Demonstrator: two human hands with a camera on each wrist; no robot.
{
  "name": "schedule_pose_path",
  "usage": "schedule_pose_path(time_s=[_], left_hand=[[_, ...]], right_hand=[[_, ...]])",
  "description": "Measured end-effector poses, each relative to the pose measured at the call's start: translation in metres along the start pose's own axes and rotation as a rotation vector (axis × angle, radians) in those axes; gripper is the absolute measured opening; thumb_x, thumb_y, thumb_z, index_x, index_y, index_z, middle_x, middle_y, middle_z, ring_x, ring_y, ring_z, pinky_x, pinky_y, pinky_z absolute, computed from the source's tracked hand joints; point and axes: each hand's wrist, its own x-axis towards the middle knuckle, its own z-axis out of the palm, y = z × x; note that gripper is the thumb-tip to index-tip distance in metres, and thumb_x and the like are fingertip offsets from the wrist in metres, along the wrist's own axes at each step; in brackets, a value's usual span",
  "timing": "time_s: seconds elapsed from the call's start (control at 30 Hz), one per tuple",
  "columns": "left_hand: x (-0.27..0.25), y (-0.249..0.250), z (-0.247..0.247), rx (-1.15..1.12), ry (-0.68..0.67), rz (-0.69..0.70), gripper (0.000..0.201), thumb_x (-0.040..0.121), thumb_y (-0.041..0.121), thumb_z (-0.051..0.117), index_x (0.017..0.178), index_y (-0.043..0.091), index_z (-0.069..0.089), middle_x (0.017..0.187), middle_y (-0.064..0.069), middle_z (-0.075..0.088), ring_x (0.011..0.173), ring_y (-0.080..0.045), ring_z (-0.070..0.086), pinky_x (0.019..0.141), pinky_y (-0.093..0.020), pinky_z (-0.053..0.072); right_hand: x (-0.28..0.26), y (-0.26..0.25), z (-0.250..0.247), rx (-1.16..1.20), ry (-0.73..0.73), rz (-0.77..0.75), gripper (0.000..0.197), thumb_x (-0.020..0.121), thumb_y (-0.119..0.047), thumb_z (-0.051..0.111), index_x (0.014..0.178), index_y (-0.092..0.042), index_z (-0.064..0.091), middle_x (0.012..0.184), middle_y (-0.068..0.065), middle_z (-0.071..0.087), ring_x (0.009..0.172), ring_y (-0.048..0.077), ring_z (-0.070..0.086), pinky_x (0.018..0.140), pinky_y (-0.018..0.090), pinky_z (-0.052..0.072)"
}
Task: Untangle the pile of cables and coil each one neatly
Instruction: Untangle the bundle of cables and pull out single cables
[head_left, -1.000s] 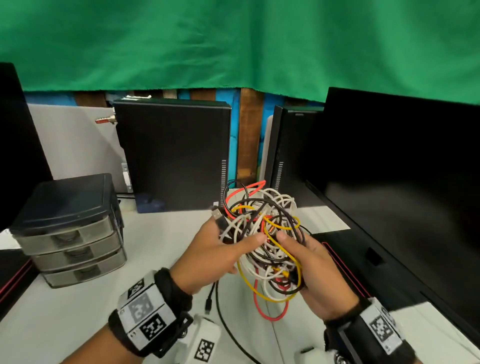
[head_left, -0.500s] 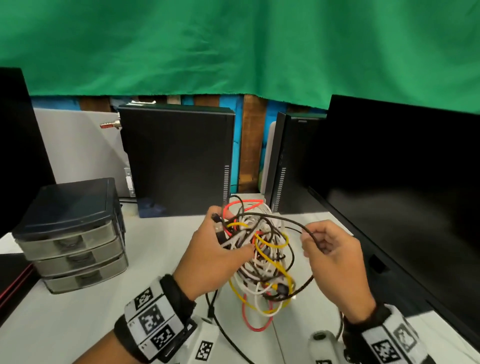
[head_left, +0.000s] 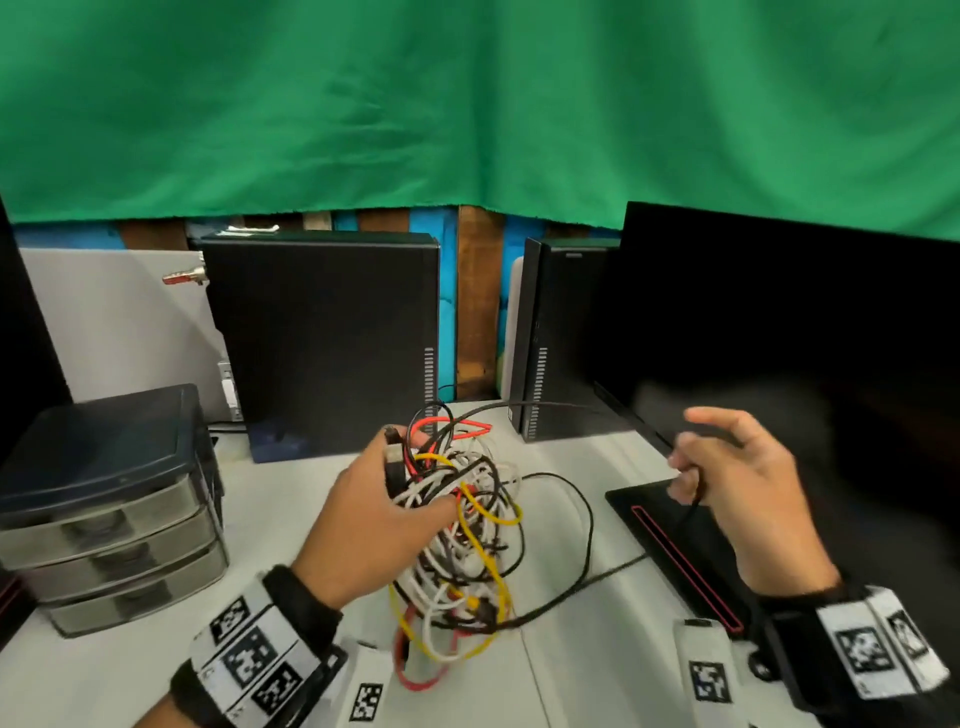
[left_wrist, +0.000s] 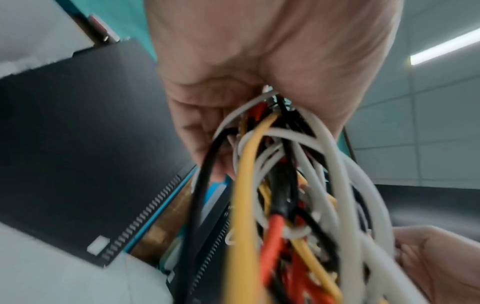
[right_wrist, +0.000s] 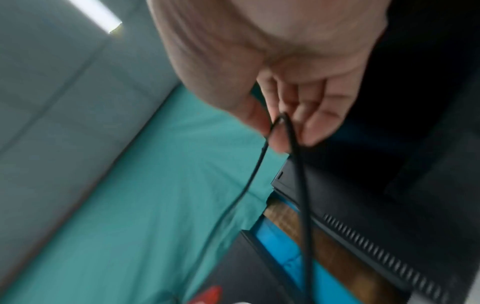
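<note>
Since a second ago my right hand (head_left: 737, 483) has left the bundle and swung out to the right, drawing a loop of black cable (head_left: 550, 408) with it, so the strand now stretches from the tangle toward the monitor (head_left: 779, 322). That hand pinches the loop between thumb and curled fingers; the wrist view shows the cable bent over a fingertip (right_wrist: 279, 139). My left hand (head_left: 374, 514) is wrapped round the tangle of cables (head_left: 462, 545), fingers closed on its upper part, holding it above the white table (head_left: 130, 670) with the lower loops hanging down. I judge this to be the first stage, freeing one cable from the knot, and nothing is coiled yet. Next I would need to follow the black strand back to where it snags, loosen the left hand's hold there, and feed it through without tightening the rest. Counting by colour, I make out white, yellow, red and black strands, at least four cables, though the exact number is hidden in the knot. Beyond that, two black computer cases (head_left: 322, 343) stand at the back, and one drawer unit (head_left: 104, 499) sits to the left.
</note>
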Motion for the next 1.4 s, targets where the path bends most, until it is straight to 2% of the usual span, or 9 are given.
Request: schedule_pose_path(time_s=[0.2, 0.43, 0.67, 0.77, 0.83, 0.97, 1.13, 1.27, 1.4], left_hand=[[-0.011, 0.006, 0.01, 0.165, -0.166, 0.085, 0.039, 0.074, 0.028, 0.081, 0.108, 0.037, 0.063, 0.099, 0.02, 0.074, 0.091, -0.001, 0.071, 0.085, -0.034, 0.058], [-0.016, 0.008, 0.016, 0.159, -0.241, 0.102, 0.038, 0.077, 0.024, 0.08, 0.109, 0.036, 0.063, 0.1, 0.021, 0.073, 0.093, -0.002, 0.07, 0.087, -0.033, 0.057], [-0.004, 0.004, 0.0, 0.165, -0.163, 0.056, 0.036, 0.077, 0.024, 0.082, 0.107, 0.035, 0.067, 0.1, 0.022, 0.073, 0.094, -0.001, 0.07, 0.089, -0.033, 0.057], [-0.004, 0.006, 0.005, 0.191, -0.205, 0.04, 0.032, 0.076, 0.027, 0.081, 0.105, 0.034, 0.069, 0.097, 0.024, 0.073, 0.092, 0.001, 0.069, 0.087, -0.032, 0.058], [-0.008, 0.007, 0.012, 0.173, -0.257, 0.044, 0.029, 0.077, 0.026, 0.081, 0.103, 0.032, 0.07, 0.096, 0.023, 0.074, 0.089, 0.0, 0.07, 0.085, -0.032, 0.059], [-0.012, 0.007, 0.018, 0.185, -0.31, 0.041, 0.026, 0.073, 0.031, 0.08, 0.098, 0.032, 0.07, 0.091, 0.021, 0.074, 0.084, -0.003, 0.071, 0.08, -0.032, 0.059], [-0.01, 0.002, 0.014, 0.251, -0.258, 0.037, 0.023, 0.075, 0.031, 0.078, 0.095, 0.036, 0.07, 0.09, 0.028, 0.072, 0.085, 0.004, 0.069, 0.081, -0.026, 0.057], [0.0, -0.005, 0.004, 0.274, -0.118, -0.018, 0.023, 0.073, 0.033, 0.079, 0.094, 0.037, 0.07, 0.089, 0.027, 0.072, 0.084, 0.004, 0.069, 0.08, -0.031, 0.059], [0.008, -0.013, -0.008, 0.249, -0.032, -0.061, 0.025, 0.077, 0.025, 0.079, 0.096, 0.038, 0.071, 0.088, 0.028, 0.072, 0.084, 0.005, 0.069, 0.081, -0.031, 0.06]], right_hand=[[-0.03, 0.012, 0.04, -0.298, -0.526, -0.065, 0.014, 0.091, -0.024, 0.07, 0.105, -0.027, 0.068, 0.083, 0.003, 0.071, 0.065, 0.021, 0.071, 0.075, 0.051, 0.055], [-0.042, 0.025, 0.049, -0.512, -0.534, -0.381, 0.012, 0.092, -0.036, 0.066, 0.086, -0.028, 0.072, 0.073, -0.007, 0.064, 0.063, 0.013, 0.054, 0.062, 0.032, 0.051], [0.007, 0.032, 0.001, -0.667, 0.127, -0.375, 0.021, 0.093, -0.024, 0.065, 0.073, -0.025, 0.061, 0.058, -0.004, 0.057, 0.057, 0.018, 0.057, 0.056, 0.037, 0.049], [-0.001, 0.045, 0.011, -0.912, 0.037, -0.491, 0.006, 0.089, -0.02, 0.068, 0.094, -0.023, 0.066, 0.09, -0.003, 0.063, 0.087, 0.022, 0.063, 0.074, 0.034, 0.051], [-0.016, 0.05, 0.029, -0.852, -0.174, -0.623, 0.026, 0.091, -0.032, 0.065, 0.116, -0.022, 0.066, 0.11, -0.006, 0.067, 0.105, 0.014, 0.061, 0.09, 0.031, 0.049], [-0.036, 0.046, 0.055, -0.699, -0.419, -0.594, 0.039, 0.095, -0.057, 0.044, 0.112, -0.032, 0.069, 0.097, -0.022, 0.066, 0.093, 0.001, 0.062, 0.084, 0.026, 0.052], [-0.024, 0.044, 0.044, -0.624, -0.179, -0.727, 0.028, 0.096, -0.044, 0.055, 0.089, -0.026, 0.075, 0.077, -0.019, 0.066, 0.067, 0.003, 0.062, 0.062, 0.033, 0.055], [-0.005, 0.028, 0.02, -0.445, 0.111, -0.626, 0.012, 0.094, -0.023, 0.064, 0.087, -0.023, 0.073, 0.07, -0.015, 0.067, 0.061, 0.009, 0.065, 0.057, 0.034, 0.055], [0.007, 0.02, -0.005, -0.366, 0.266, -0.469, 0.02, 0.098, -0.024, 0.06, 0.079, -0.028, 0.065, 0.064, -0.003, 0.065, 0.06, 0.022, 0.067, 0.052, 0.036, 0.052]])
